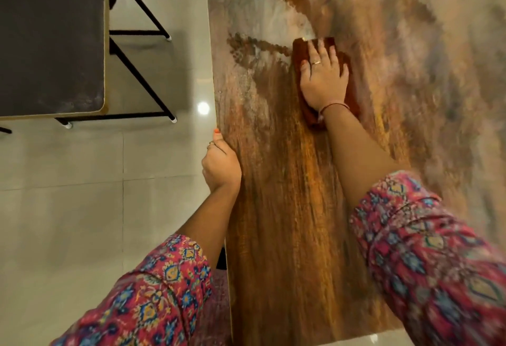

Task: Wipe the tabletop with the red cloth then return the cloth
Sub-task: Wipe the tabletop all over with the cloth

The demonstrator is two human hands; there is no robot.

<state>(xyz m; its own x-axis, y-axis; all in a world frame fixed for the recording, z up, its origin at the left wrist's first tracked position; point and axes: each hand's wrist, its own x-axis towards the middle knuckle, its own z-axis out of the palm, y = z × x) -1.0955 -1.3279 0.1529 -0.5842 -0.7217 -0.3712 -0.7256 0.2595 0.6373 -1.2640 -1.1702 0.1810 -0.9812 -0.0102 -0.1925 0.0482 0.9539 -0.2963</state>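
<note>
1. The worktop (pixel 287 208) has a streaked brown, wood-like surface with rounded corners and fills most of the view from above.
2. The red cloth (pixel 301 47) lies folded flat on the worktop, in its far half and toward the left side.
3. The right hand (pixel 324 77) lies palm down on the cloth with the fingers straight and slightly spread, pressing it against the surface rather than curling round it.
4. The cloth shows beyond the fingertips, along both sides of the hand, and under the wrist.
5. A ring (pixel 316 62) sits on one finger of the right hand, and a thin red thread (pixel 332 106) circles the wrist.
6. The left hand (pixel 220 166) is at the left edge of the worktop, its fingers curled over the rim and gripping it; the fingertips go out of sight below the edge.
7. Both forearms come from patterned pink and blue sleeves (pixel 438 250).
8. The picture is blurred around the right arm and the worktop's right part.
9. To the left, apart from the worktop, a dark table (pixel 49 39) with black metal legs (pixel 137 71) stands on a pale tiled floor (pixel 82 195).
</note>
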